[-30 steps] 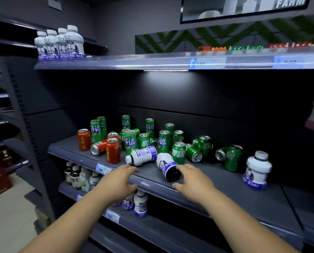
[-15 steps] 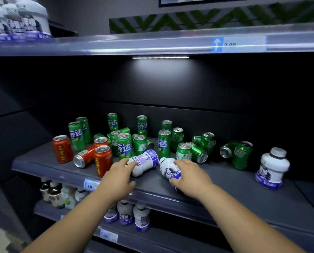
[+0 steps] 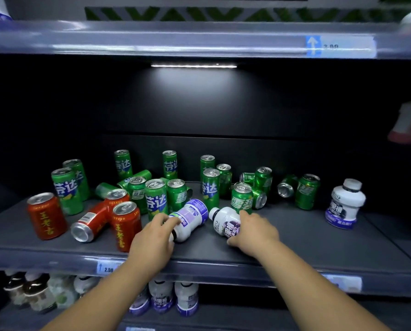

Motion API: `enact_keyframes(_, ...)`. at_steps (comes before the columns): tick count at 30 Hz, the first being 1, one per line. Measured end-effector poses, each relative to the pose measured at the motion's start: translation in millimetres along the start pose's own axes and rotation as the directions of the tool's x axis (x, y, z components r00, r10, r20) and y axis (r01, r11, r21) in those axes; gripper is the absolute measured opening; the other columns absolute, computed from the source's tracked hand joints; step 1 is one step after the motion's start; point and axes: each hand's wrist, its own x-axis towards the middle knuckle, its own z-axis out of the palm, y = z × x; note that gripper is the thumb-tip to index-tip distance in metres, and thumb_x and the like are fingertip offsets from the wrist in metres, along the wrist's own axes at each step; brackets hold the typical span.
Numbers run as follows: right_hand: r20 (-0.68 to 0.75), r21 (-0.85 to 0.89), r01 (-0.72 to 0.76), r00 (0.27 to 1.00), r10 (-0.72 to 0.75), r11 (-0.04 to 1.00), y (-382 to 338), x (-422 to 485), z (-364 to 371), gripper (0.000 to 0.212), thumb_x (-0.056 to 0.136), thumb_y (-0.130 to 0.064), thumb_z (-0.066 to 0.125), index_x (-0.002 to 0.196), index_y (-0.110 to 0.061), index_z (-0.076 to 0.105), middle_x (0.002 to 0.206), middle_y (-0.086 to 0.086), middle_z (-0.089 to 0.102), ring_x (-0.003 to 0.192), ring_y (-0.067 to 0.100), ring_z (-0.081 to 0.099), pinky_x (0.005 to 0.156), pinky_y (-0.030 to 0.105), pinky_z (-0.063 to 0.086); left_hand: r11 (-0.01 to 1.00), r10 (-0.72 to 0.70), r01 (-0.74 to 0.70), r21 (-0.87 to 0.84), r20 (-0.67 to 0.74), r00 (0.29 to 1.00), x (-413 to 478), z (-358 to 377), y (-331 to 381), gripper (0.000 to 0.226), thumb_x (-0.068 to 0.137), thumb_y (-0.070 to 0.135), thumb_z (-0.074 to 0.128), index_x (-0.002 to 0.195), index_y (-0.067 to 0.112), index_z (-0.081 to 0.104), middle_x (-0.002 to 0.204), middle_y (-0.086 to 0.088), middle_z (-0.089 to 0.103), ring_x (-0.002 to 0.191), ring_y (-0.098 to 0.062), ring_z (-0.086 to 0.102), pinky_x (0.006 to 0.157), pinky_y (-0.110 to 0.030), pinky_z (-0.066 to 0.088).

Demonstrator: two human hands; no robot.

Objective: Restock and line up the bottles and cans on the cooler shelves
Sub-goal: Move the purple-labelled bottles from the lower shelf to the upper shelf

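Two white bottles with purple labels lie on their sides at the front of the grey middle shelf (image 3: 295,244). My left hand (image 3: 152,240) grips the left bottle (image 3: 190,218) at its cap end. My right hand (image 3: 254,232) curls round the right bottle (image 3: 224,222), whose white cap points back left. Behind them stand and lie several green cans (image 3: 156,197). Red cans (image 3: 125,223) sit at the left, one of them (image 3: 90,223) tipped over. A third white bottle (image 3: 345,204) stands upright at the right.
Above runs a shelf edge with a price strip (image 3: 338,46). The lower shelf holds white and dark bottles (image 3: 173,299). Bare shelf surface lies between the right bottle and the upright white bottle. A price tag (image 3: 107,268) sits on the front rail.
The camera moved closer and tilted. Both hands reached forward from the shelf front and closed on the two lying bottles; the right bottle has turned, its cap now pointing back left.
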Motion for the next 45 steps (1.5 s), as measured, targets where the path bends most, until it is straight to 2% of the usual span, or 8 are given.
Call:
enact_keyframes(8,-0.205,0.044,0.091,0.975,-0.080,0.995,13,-11,18,0.053,0.074,-0.056,0.064,0.119,-0.030,0.051,0.108,-0.001,0.056,0.105,0.027,0.055,0.079,0.038,0.048,0.959,0.212,-0.247,-0.142,-0.229,0.950,23,-32,17,0.048,0.064,0.028,0.070,0.110,0.031,0.056,0.103,0.009,0.062,0.091,-0.020,0.063,0.068,-0.034,0.054)
enact_keyframes(12,-0.324,0.272,0.127,0.946,-0.034,0.954,27,-16,32,0.060,0.074,-0.057,0.068,0.126,-0.033,0.051,0.111,-0.006,0.059,0.104,0.024,0.056,0.083,0.038,0.048,0.927,0.095,-0.186,-0.326,-0.276,0.956,41,-39,40,0.042,0.068,0.033,0.063,0.110,0.027,0.064,0.103,0.011,0.065,0.095,-0.016,0.061,0.081,-0.034,0.051)
enact_keyframes(18,-0.269,0.538,0.146,0.963,0.005,0.830,37,-17,39,0.060,0.082,-0.057,0.065,0.135,-0.041,0.042,0.121,-0.010,0.060,0.110,0.020,0.058,0.088,0.037,0.048,0.829,-0.115,-0.012,-0.559,-0.190,0.975,48,-17,40,0.042,0.080,0.027,0.071,0.120,0.032,0.060,0.113,0.011,0.065,0.108,-0.017,0.059,0.093,-0.037,0.047)
enact_keyframes(24,-0.172,0.561,0.160,0.982,-0.075,0.812,28,-14,38,0.067,0.078,-0.063,0.065,0.135,-0.040,0.039,0.123,-0.012,0.060,0.108,0.017,0.059,0.090,0.037,0.049,0.722,-0.163,0.070,-0.688,-0.072,0.984,46,-10,41,0.092,0.064,0.015,0.091,0.133,0.042,0.036,0.121,0.033,0.048,0.113,-0.001,0.051,0.095,-0.018,0.036)
enact_keyframes(28,-0.142,0.614,0.141,0.988,-0.067,0.776,15,-5,37,0.072,0.068,-0.064,0.068,0.131,-0.040,0.045,0.116,-0.013,0.061,0.102,0.014,0.060,0.087,0.035,0.051,0.631,-0.221,0.187,-0.753,0.057,0.974,41,6,33,0.104,0.060,0.014,0.093,0.142,0.033,0.031,0.125,0.023,0.052,0.115,0.001,0.052,0.100,-0.021,0.038)
enact_keyframes(33,-0.136,0.655,0.134,0.989,-0.059,0.743,14,-2,42,0.053,0.081,-0.056,0.067,0.127,-0.039,0.047,0.120,-0.012,0.062,0.108,0.015,0.060,0.091,0.038,0.050,0.611,-0.254,0.318,-0.725,0.201,0.946,30,31,17,0.075,0.048,0.037,0.089,0.112,0.041,0.051,0.116,0.017,0.066,0.110,-0.008,0.063,0.094,-0.028,0.047)
enact_keyframes(36,-0.068,0.586,0.101,0.995,-0.076,0.804,16,-3,46,0.069,0.086,-0.049,0.069,0.144,-0.030,0.037,0.140,-0.007,0.054,0.126,0.018,0.054,0.099,0.034,0.045,0.619,-0.240,0.304,-0.725,0.193,0.951,30,30,18,0.070,0.057,0.025,0.093,0.109,0.041,0.050,0.112,0.018,0.066,0.106,-0.004,0.063,0.093,-0.029,0.048)
enact_keyframes(45,-0.086,0.619,0.057,0.996,-0.004,0.784,12,-4,45,0.080,0.062,-0.059,0.079,0.130,-0.037,0.043,0.127,-0.012,0.060,0.113,0.014,0.061,0.094,0.037,0.051,0.632,-0.201,0.276,-0.724,0.191,0.961,28,28,17,0.069,0.054,0.024,0.096,0.105,0.041,0.053,0.109,0.018,0.067,0.100,0.003,0.062,0.086,-0.025,0.049)
